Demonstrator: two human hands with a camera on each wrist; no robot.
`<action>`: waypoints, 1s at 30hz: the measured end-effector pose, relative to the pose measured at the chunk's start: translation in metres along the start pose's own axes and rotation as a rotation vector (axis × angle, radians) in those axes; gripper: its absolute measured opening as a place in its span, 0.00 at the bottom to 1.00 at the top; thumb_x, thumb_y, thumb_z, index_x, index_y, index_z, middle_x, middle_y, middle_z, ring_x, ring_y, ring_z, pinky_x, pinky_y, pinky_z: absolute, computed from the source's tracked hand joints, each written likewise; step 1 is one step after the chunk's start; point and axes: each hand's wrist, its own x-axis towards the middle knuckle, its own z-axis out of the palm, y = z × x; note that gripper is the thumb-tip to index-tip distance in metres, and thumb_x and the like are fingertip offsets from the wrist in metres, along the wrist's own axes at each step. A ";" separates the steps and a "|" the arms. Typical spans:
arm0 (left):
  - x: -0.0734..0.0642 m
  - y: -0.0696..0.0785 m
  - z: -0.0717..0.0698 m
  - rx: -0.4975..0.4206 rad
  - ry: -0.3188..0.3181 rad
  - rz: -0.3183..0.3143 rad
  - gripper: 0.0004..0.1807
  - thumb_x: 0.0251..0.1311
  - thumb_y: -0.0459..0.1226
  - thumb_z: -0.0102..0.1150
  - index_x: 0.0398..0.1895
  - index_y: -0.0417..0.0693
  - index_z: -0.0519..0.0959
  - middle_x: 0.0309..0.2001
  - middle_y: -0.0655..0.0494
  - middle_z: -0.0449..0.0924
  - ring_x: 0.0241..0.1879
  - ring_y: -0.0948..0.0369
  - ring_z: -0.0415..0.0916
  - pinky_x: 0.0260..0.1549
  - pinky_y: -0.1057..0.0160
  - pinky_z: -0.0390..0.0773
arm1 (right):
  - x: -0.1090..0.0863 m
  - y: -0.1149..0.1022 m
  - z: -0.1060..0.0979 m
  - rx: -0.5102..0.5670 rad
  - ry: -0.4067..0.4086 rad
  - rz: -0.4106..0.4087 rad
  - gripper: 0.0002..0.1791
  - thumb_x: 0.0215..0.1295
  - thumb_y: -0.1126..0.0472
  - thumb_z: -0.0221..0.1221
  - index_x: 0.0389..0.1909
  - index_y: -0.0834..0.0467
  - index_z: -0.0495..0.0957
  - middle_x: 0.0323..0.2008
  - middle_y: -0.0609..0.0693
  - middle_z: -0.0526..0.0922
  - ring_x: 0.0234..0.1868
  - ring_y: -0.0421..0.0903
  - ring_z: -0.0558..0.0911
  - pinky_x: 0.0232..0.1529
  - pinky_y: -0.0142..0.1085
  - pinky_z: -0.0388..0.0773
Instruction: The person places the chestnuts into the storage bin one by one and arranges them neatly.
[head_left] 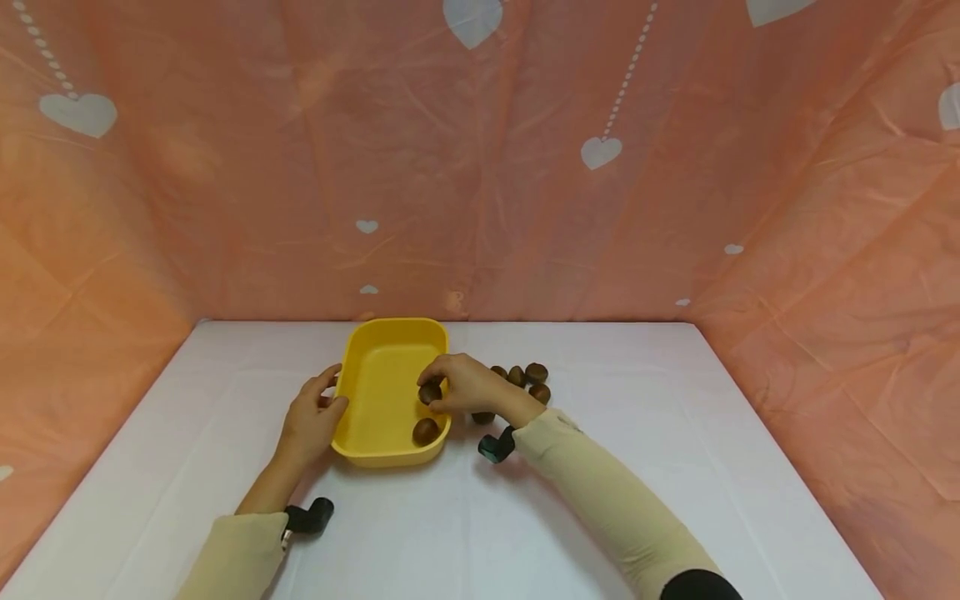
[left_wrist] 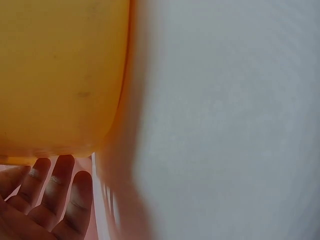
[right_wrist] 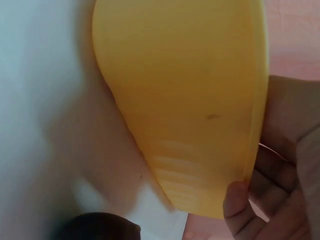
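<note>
A yellow plastic tray (head_left: 390, 460) lies on the white table. At its left side, my left hand (head_left: 311, 417) touches the wall with fairly straight fingertips, which also show against the yellow wall in the left wrist view. Over the tray's right part, my right hand (head_left: 468, 385) pinches a brown chestnut (head_left: 430, 392) between thumb and fingers. Another chestnut (head_left: 425, 432) rests inside, at the near right corner. In the right wrist view, my right hand (right_wrist: 280, 185) is at the tray's rim, and the held chestnut is hidden there.
Several chestnuts (head_left: 536, 372) lie on the table to the right of the tray, partly hidden behind my right hand and wrist. A dark rounded thing (right_wrist: 97, 227) shows low in the right wrist view. Pink cloth (head_left: 480, 208) with hearts hangs behind the white table (head_left: 600, 450).
</note>
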 end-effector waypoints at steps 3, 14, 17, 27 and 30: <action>0.000 0.000 0.000 -0.001 -0.002 0.002 0.30 0.63 0.36 0.47 0.71 0.44 0.63 0.61 0.40 0.69 0.44 0.51 0.72 0.39 0.65 0.74 | 0.004 0.001 0.000 -0.008 -0.040 -0.003 0.19 0.54 0.60 0.67 0.49 0.58 0.82 0.45 0.49 0.83 0.45 0.42 0.78 0.52 0.31 0.73; 0.001 0.002 -0.003 0.003 -0.037 -0.023 0.30 0.65 0.36 0.47 0.72 0.46 0.61 0.63 0.41 0.67 0.47 0.51 0.72 0.40 0.68 0.72 | 0.018 -0.003 0.003 0.021 -0.188 0.108 0.17 0.51 0.64 0.68 0.45 0.56 0.84 0.41 0.46 0.85 0.40 0.38 0.78 0.43 0.27 0.75; 0.002 0.000 -0.002 0.003 -0.034 -0.016 0.30 0.65 0.36 0.47 0.72 0.46 0.61 0.63 0.41 0.68 0.47 0.51 0.72 0.40 0.68 0.72 | 0.019 -0.005 0.005 0.015 -0.193 0.138 0.17 0.50 0.65 0.68 0.44 0.56 0.84 0.39 0.46 0.85 0.39 0.39 0.78 0.42 0.27 0.75; 0.003 -0.002 -0.002 0.002 -0.038 -0.016 0.31 0.65 0.36 0.46 0.73 0.46 0.60 0.64 0.41 0.67 0.48 0.50 0.72 0.41 0.66 0.73 | 0.023 -0.012 0.010 -0.068 -0.205 0.174 0.15 0.53 0.68 0.65 0.43 0.55 0.85 0.38 0.46 0.85 0.39 0.39 0.79 0.42 0.27 0.75; 0.003 -0.003 -0.002 0.007 -0.040 -0.015 0.31 0.65 0.36 0.46 0.73 0.46 0.59 0.64 0.41 0.67 0.48 0.51 0.72 0.42 0.65 0.72 | 0.022 -0.012 0.009 -0.054 -0.214 0.168 0.14 0.53 0.68 0.65 0.43 0.55 0.85 0.38 0.46 0.85 0.39 0.39 0.79 0.41 0.27 0.75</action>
